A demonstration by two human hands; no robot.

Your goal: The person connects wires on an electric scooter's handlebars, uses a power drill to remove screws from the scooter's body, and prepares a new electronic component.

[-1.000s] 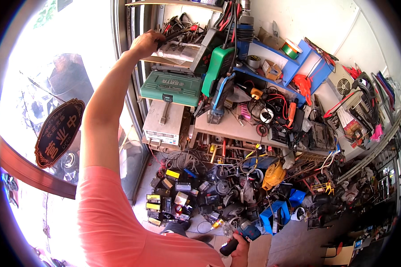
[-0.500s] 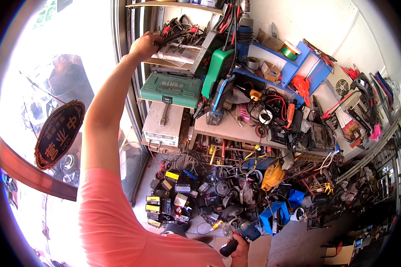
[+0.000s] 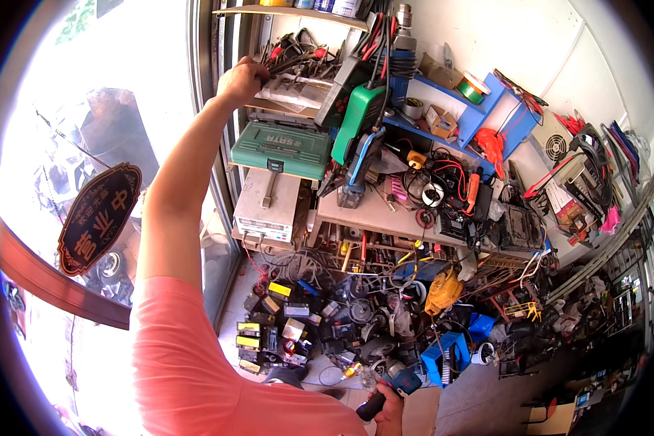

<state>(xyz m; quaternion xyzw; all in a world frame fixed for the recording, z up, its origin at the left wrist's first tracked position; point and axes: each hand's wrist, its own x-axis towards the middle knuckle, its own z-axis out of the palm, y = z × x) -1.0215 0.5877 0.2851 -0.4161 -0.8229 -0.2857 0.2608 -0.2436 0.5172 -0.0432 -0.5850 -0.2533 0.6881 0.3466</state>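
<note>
My left hand (image 3: 243, 80) is raised to a wooden shelf at the upper left, its fingers curled among a jumble of dark metal tools (image 3: 301, 58); what exactly they grip is hidden. Just below the shelf lies a green toolbox (image 3: 280, 147) above a silver metal machine (image 3: 264, 207). At the bottom, my right hand (image 3: 386, 408) is closed round the black handle of a blue-and-black cordless power tool (image 3: 401, 379), held low over the floor.
A glass door (image 3: 94, 123) with a hanging sign (image 3: 99, 218) is at left. A cluttered workbench (image 3: 349, 212) spans the middle, beneath blue shelving (image 3: 509, 116) and hanging green-cased equipment (image 3: 358, 120). Batteries (image 3: 276, 327), cables, parts and blue crates (image 3: 443, 363) crowd the floor.
My left hand has shifted slightly right and down among the shelf tools, and the whole view has moved a little. My right hand keeps the power tool in about the same place.
</note>
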